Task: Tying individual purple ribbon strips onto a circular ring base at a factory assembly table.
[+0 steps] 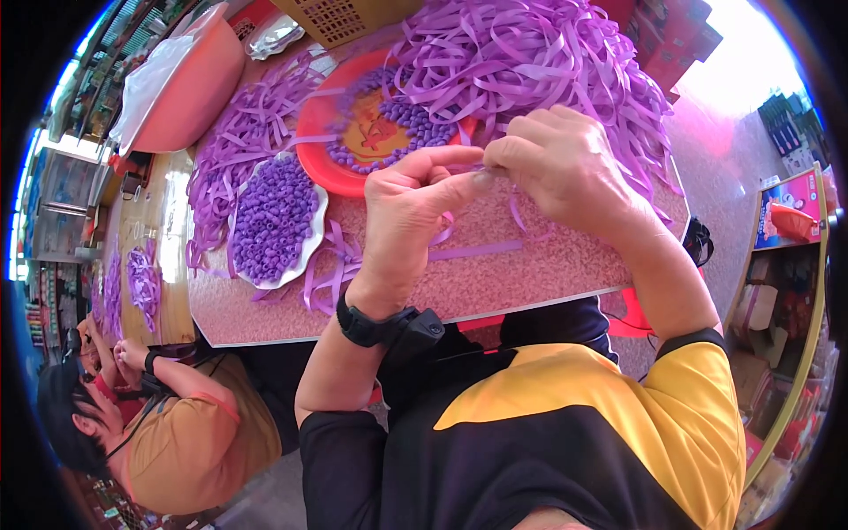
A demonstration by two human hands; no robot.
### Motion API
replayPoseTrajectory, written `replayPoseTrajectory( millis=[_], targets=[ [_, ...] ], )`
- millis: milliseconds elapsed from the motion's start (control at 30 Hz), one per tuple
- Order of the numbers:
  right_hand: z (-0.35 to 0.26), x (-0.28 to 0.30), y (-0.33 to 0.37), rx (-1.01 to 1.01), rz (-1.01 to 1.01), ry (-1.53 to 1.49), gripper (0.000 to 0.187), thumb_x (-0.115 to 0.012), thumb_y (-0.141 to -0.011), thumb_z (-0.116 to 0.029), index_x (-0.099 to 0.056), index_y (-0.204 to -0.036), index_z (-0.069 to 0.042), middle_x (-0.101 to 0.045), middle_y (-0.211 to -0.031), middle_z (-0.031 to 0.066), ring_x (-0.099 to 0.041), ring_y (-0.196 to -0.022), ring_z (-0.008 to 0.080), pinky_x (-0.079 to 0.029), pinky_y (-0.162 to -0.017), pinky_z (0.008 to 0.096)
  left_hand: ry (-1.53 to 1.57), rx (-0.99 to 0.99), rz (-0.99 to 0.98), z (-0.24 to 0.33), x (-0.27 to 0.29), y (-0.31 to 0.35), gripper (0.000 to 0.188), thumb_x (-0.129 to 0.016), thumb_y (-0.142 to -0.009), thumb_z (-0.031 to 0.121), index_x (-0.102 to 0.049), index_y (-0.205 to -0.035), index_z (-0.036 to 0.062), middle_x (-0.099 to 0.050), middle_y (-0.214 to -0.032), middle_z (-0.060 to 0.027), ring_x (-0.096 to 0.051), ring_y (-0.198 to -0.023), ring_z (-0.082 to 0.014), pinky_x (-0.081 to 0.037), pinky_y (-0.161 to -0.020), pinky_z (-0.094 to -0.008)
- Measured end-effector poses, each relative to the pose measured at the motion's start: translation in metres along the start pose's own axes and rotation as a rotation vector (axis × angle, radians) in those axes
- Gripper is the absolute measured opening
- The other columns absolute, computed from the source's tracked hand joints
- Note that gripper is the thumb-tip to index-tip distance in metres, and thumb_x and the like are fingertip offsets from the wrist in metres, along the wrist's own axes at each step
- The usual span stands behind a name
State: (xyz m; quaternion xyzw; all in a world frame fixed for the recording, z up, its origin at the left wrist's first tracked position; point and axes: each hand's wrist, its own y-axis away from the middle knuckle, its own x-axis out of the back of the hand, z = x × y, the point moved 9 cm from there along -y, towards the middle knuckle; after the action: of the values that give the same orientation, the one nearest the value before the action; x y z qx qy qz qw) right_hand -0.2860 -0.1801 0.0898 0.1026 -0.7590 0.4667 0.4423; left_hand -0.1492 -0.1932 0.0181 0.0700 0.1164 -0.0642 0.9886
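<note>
Over the pink speckled table (548,274) my two hands meet fingertip to fingertip. My left hand (411,208) is closed, its index finger and thumb stretched toward the right hand and pinching a thin bit of purple ribbon. My right hand (561,163) is closed too, fingers curled and pressed together at the same bit of ribbon; whether a bead sits there is hidden. Behind them lies a red plate (309,155) with purple beads around its yellow middle. To the left, a white scalloped dish (314,238) is heaped with purple beads (274,216).
A big pile of purple ribbons (530,62) covers the far right of the table, and more ribbons (238,141) lie at left. A pink basin (190,88) and a yellow basket (340,18) stand behind. Another person (177,424) works at the left; a shelf (777,336) stands at right.
</note>
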Motion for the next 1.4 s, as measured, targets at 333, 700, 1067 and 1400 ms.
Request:
replayPoseTrajectory(
  millis=[333, 700, 1067, 1400],
  targets=[
    [0.007, 0.007, -0.004, -0.056, 0.044, -0.195, 0.014, -0.068, -0.074, 0.0, -0.065, -0.088, -0.004, -0.063, -0.077, 0.0104, -0.063, -0.074, 0.0303, -0.049, -0.069, 0.0384, -0.167, -0.088, 0.047, 0.005, 0.007, 0.002, 0.011, -0.077, -0.086, 0.009, -0.074, -0.093, 0.0015, -0.058, -0.07, 0.0074, -0.045, -0.054, -0.0004, -0.032, -0.05, -0.0171],
    [0.014, -0.007, -0.001, -0.193, -0.149, -0.451, 0.011, -0.066, -0.077, 0.006, -0.064, -0.087, 0.003, -0.063, -0.078, 0.0076, -0.062, -0.073, 0.0164, -0.048, -0.067, 0.0282, -0.594, -0.535, 0.049, 0.024, 0.002, 0.025, 0.013, -0.079, -0.08, 0.008, -0.073, -0.087, -0.0019, -0.067, -0.08, -0.0041, -0.058, -0.075, -0.0092, -0.045, -0.066, -0.0256],
    [0.011, -0.015, 0.002, -0.175, -0.19, -0.494, 0.011, -0.067, -0.075, 0.006, -0.064, -0.086, 0.004, -0.064, -0.079, 0.008, -0.063, -0.075, 0.0169, -0.048, -0.068, 0.0281, -0.505, -0.563, 0.101, 0.017, 0.008, 0.032, 0.014, -0.08, -0.078, 0.008, -0.073, -0.083, -0.0021, -0.067, -0.078, -0.003, -0.058, -0.07, -0.0085, -0.046, -0.062, -0.0257],
    [0.005, -0.012, -0.001, -0.049, -0.164, -0.428, 0.018, -0.066, -0.07, 0.005, -0.066, -0.087, 0.0, -0.06, -0.074, 0.0083, -0.06, -0.068, 0.0224, -0.045, -0.063, 0.032, -0.293, -0.423, 0.105, 0.018, 0.009, 0.033, 0.021, -0.086, -0.073, 0.013, -0.076, -0.087, 0.0008, -0.066, -0.083, -0.005, -0.06, -0.079, -0.0132, -0.047, -0.068, -0.0285]
  ],
)
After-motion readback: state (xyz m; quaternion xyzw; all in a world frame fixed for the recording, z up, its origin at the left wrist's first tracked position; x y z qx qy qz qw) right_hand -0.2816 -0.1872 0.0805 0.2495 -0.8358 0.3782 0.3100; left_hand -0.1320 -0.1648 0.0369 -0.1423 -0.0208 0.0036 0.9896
